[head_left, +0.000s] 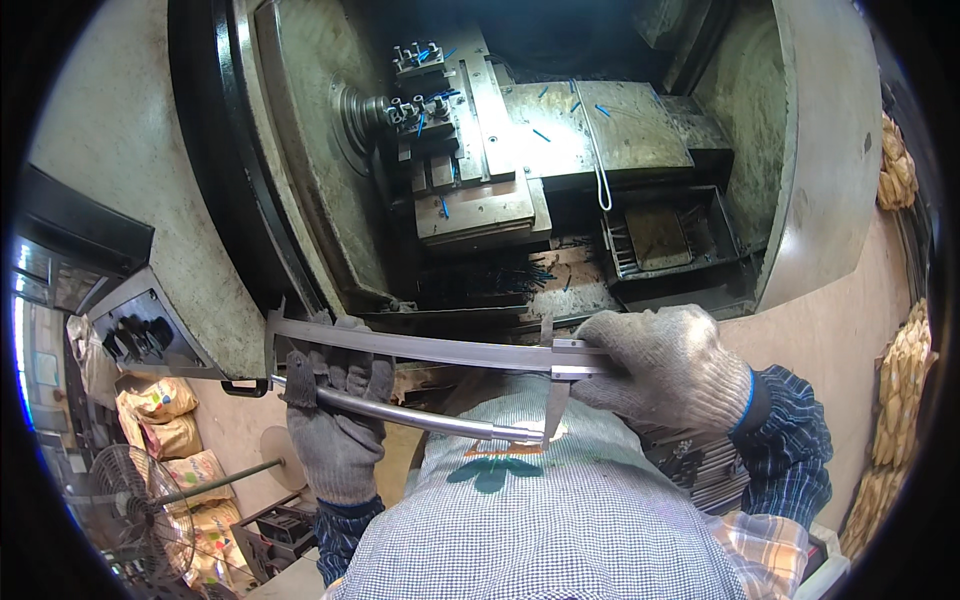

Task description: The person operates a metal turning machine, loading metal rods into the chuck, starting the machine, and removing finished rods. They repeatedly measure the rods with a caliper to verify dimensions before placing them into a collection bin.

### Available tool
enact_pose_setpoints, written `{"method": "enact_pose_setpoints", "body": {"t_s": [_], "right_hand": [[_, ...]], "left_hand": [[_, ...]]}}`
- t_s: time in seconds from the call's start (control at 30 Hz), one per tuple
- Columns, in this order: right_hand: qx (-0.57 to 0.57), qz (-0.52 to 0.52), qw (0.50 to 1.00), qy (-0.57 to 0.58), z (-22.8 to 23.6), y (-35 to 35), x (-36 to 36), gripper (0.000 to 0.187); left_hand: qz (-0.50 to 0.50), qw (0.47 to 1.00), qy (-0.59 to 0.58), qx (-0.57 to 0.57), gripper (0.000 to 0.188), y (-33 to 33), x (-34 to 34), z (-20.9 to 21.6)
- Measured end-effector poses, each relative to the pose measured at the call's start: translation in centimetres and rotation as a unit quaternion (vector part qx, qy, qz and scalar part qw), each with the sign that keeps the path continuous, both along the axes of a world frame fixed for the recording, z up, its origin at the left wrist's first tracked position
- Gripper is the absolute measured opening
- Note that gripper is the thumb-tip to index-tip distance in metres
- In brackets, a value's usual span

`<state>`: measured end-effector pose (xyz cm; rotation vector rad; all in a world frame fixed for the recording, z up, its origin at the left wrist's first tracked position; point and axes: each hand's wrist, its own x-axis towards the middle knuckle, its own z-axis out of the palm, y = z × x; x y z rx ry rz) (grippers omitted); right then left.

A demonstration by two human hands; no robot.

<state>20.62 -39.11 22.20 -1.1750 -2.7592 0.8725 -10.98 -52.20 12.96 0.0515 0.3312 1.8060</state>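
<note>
My left hand, in a grey knit glove, is closed around a stepped steel shaft held level in front of my apron. Above the shaft and roughly along it runs a long vernier caliper. My right hand, also gloved, grips the caliper at its sliding jaw. That jaw stands at the shaft's thinner right end, and the fixed jaw is by its left end. Whether both jaws touch the metal I cannot tell. The left fingers are just below the caliper beam, partly hidden by it.
Ahead is an opened lathe with a spindle nose, tool holders and scattered blue chips. A hooked wire hangs near a metal box. A fan and sacks stand left; a control panel is nearer the lathe.
</note>
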Motion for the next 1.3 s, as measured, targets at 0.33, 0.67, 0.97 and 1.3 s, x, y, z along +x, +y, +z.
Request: {"method": "enact_pose_setpoints", "body": {"t_s": [0.33, 0.67, 0.97, 1.3], "right_hand": [[-0.022, -0.003, 0.999, -0.046, -0.3, 0.4, 0.3, 0.036], [0.039, 0.005, 0.997, 0.059, -1.2, 0.1, 0.8, 0.035], [0.062, 0.003, 0.996, 0.07, -1.2, -0.1, 1.0, 0.035], [0.03, 0.001, 0.998, 0.061, -1.0, 0.1, 0.6, 0.034]], "left_hand": [[0.041, 0.997, 0.0, -0.06, 0.051, -0.5, 0.9, 1.0], [-0.002, 0.999, 0.035, -0.024, 0.048, -1.4, 0.9, 0.4], [0.028, 0.998, -0.026, -0.052, 0.05, -1.3, 1.5, 1.0], [0.014, 0.998, -0.014, -0.061, 0.043, -1.4, 1.8, 1.4]]}}
